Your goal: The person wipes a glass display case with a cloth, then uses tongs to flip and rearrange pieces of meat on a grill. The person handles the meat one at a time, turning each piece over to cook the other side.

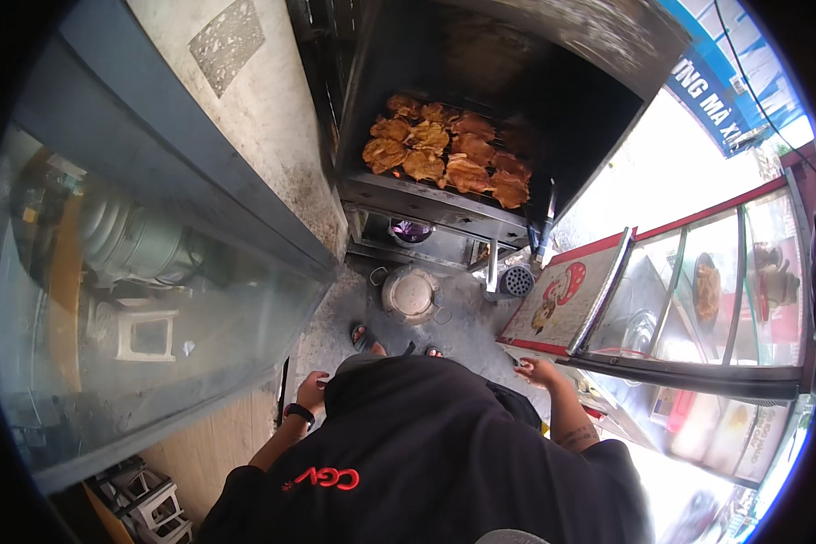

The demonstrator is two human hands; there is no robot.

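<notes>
My left hand (312, 393), with a black band on its wrist, hangs beside my dark shirt at the lower left and holds nothing that I can see. On the other side my right hand (536, 372) is raised near the corner of a red-edged counter (551, 292), its fingers loosely bent and apart with nothing visible in them. Ahead of me, many browned slices of meat (467, 171) lie on the wire rack of a metal charcoal grill (442, 197). A small orange glow shows under the front left pieces.
A lidded metal pot (410, 292) stands on the floor before my feet, with a honeycomb coal briquette (517, 281) to its right. A glass display case (707, 292) borders the right side. A large glass pane (197, 326) and a wall edge run along the left.
</notes>
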